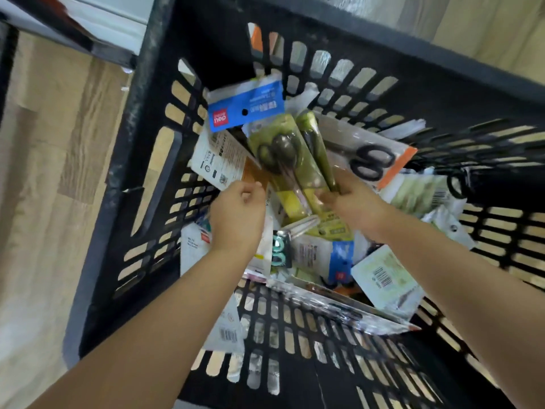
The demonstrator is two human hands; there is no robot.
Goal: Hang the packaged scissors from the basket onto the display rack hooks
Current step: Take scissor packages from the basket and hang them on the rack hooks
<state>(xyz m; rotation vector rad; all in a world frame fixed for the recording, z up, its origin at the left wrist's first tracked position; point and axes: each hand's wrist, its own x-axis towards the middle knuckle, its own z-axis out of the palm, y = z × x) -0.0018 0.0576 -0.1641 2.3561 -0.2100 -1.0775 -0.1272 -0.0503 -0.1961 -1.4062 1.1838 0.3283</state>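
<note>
I look down into a black slotted basket [141, 160] full of packaged scissors. My right hand [354, 199] grips the lower ends of two yellow-green packs of dark-handled scissors [283, 154], lifted above the pile. My left hand [239, 214] hovers just left of them, fingers curled, its fingertips at the edge of an orange-brown card pack [253, 178]; whether it pinches that pack is unclear. A blue-topped pack [244, 104] lies at the far side. An orange-edged pack with black scissors [371, 160] sits to the right. No display rack is in view.
Several more packs with barcodes fill the basket's near side [386, 278]. Wood-pattern floor [44, 172] shows to the left and through the slots. A dark bar or shelf edge [59, 28] crosses the upper left corner.
</note>
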